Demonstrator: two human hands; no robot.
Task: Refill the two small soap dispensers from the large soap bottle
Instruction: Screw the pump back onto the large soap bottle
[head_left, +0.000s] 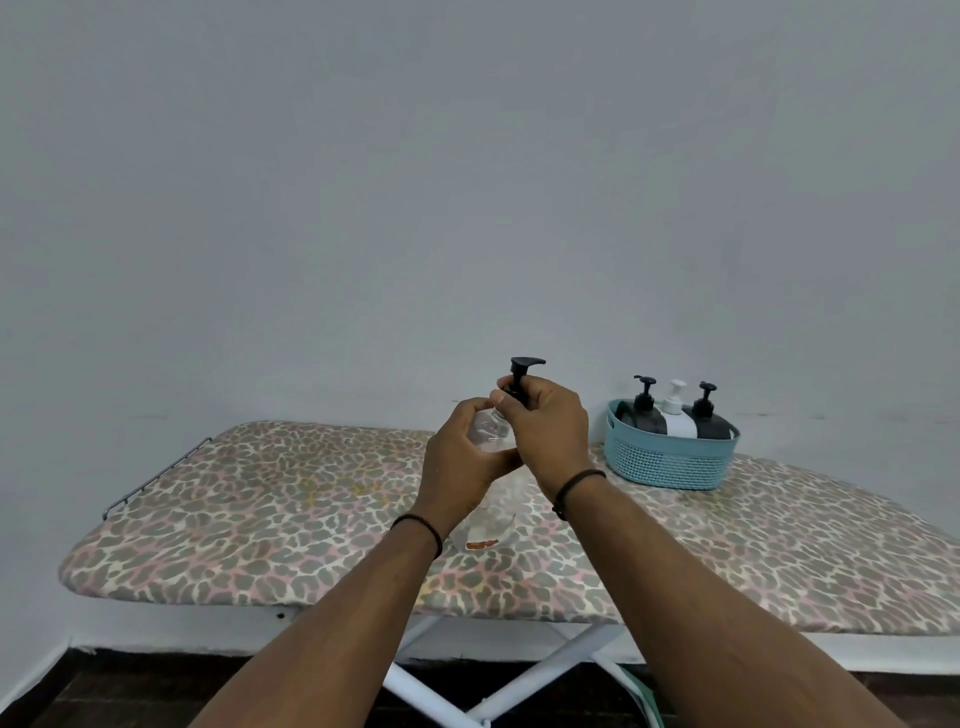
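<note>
**Clear dispenser held up, pump under the fingers**

Clear plastic is the body of the small dispenser (488, 434), and it looks nearly empty, so I judge it light and a little soft: a strong squeeze could dent it. It is held above the ironing board (260, 499), not resting on it. The left hand (460, 460) is wrapped around the body from the side. The right hand (545, 423) has its fingers curled around the neck of the black pump (522, 374), just under the nozzle. This seems to be the step of unscrewing the pump, though I cannot tell the direction of turning.

The collar is the good place to take hold, because the nozzle head would only spin or press down. Soap on the plastic would make it slippery.

Near the right, a blue basket (670, 462) stands on the board with three pump bottles (675, 415) inside: two dark, one white between them.
</note>
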